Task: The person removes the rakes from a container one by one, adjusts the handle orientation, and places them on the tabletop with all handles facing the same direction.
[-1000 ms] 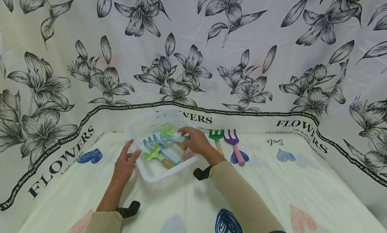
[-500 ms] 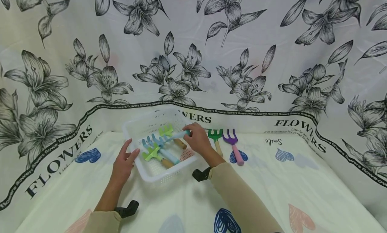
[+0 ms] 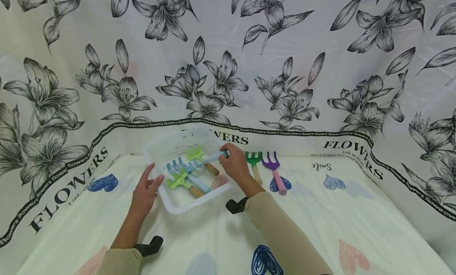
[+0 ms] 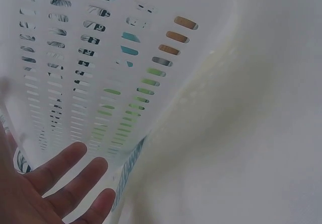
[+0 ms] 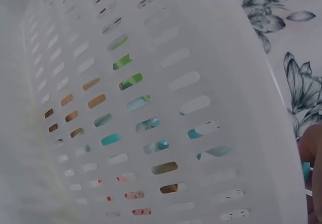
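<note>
In the head view, my right hand (image 3: 233, 162) pinches the end of a light blue toy hand rake (image 3: 206, 161), its handle raised and tines low inside the white basket (image 3: 190, 207). My left hand (image 3: 144, 190) holds the basket's left rim, with the thumb over the edge. Its other fingers spread outside the wall in the left wrist view. Within the basket lie a green rake (image 3: 181, 180) with a wooden handle, a second blue rake (image 3: 199, 184), and another green rake (image 3: 196, 153) farther back. The right wrist view is mostly filled by the slotted basket wall (image 5: 261, 133).
To the right of the basket lie a dark green rake (image 3: 254, 159) with a pale handle and a purple rake (image 3: 275, 168) with a pink handle. Heart-print cloth (image 3: 313, 219) covers the table, and a floral curtain (image 3: 228, 29) hangs behind.
The right hand has shifted slightly up and right, lifting the blue rake's handle end a little. The left hand and the basket stay nearly in place.
</note>
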### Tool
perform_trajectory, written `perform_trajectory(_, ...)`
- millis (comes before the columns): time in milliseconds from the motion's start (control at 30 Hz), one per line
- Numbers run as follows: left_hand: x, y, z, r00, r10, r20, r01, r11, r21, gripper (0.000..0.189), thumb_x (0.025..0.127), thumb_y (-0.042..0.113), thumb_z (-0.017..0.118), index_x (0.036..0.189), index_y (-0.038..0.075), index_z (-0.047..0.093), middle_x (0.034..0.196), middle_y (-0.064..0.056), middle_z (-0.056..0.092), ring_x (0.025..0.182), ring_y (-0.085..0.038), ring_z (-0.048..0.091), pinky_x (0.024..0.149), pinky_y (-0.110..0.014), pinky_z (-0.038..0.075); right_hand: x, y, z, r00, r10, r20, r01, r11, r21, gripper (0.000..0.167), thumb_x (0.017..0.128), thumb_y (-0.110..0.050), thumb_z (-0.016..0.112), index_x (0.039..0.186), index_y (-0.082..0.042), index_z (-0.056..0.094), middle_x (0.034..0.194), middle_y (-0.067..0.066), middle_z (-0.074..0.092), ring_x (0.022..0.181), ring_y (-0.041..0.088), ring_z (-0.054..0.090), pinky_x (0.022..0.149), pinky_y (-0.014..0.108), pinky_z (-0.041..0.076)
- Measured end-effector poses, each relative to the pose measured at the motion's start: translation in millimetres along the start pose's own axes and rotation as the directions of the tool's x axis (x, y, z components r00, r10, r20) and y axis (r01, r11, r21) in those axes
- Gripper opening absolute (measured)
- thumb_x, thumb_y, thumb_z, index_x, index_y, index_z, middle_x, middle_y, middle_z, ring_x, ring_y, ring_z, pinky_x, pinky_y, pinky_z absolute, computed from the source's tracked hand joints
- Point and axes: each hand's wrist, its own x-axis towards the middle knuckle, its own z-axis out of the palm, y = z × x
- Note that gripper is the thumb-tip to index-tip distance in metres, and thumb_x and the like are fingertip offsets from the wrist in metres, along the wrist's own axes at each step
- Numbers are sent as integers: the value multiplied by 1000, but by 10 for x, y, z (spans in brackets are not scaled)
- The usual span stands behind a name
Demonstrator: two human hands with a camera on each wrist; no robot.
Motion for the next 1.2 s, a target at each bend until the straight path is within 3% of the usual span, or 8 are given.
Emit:
perform_trajectory(167,2,-4,8,1000,7,-5,-7,1000,2,84,89,71,44,157,37,8,145,-24,40,128,-41,44,100,-53,42,-3,20,1,1000,7,-5,-7,1000,16,15,92,-8,59,107,-9,64,94,3,66,68,8,64,57,26,51)
perform_trajectory(367,-1,-4,17,1000,4,-10,-4,1000,4,82,90,70,44,157,37,8,143,-25,41,126,-40,45,100,-53,42,3,52,1,998,56,-2,-55,993,106,16,92,-11,63,108,-8,66,96,5,64,68,9,66,55,25,53)
perform_trajectory(567,-5,7,24,1000,9,-13,-9,1000,8,82,90,70,43,157,37,8,143,-25,41,126,-41,46,100,-54,42,47,80,-41,991,133,11,-130,943,305,21,91,-7,67,112,-2,68,100,9,64,68,16,69,61,27,56)
perform_trajectory(700,-14,6,27,1000,-2,-10,2,1000,1,82,90,70,44,157,38,7,144,-25,41,127,-41,45,100,-54,41,38,88,-66,990,137,30,-137,908,396,18,91,-8,68,107,-2,68,99,10,66,68,18,70,64,29,57)
perform_trajectory(800,-28,-20,38,1000,-4,-10,4,1000,-5,82,90,70,44,156,38,8,143,-25,42,126,-41,45,100,-54,41,-13,44,-107,991,122,45,-129,891,436,18,92,-8,67,106,2,67,101,12,67,69,22,71,66,31,58)
perform_trajectory(967,-36,-36,42,1000,3,-26,-3,1000,-4,81,90,70,43,157,38,9,141,-25,43,124,-41,47,100,-54,42,-53,15,-106,995,94,27,-96,893,439,15,93,-11,66,104,0,66,102,14,68,70,25,71,66,33,58)
perform_trajectory(1200,-7,-7,18,1000,11,-17,-11,1000,-2,78,94,65,44,157,37,8,142,-26,42,126,-40,45,100,-54,42,-81,59,-83,999,-3,-35,18,897,442,11,93,-14,67,100,-5,65,85,11,70,63,21,69,62,31,57)
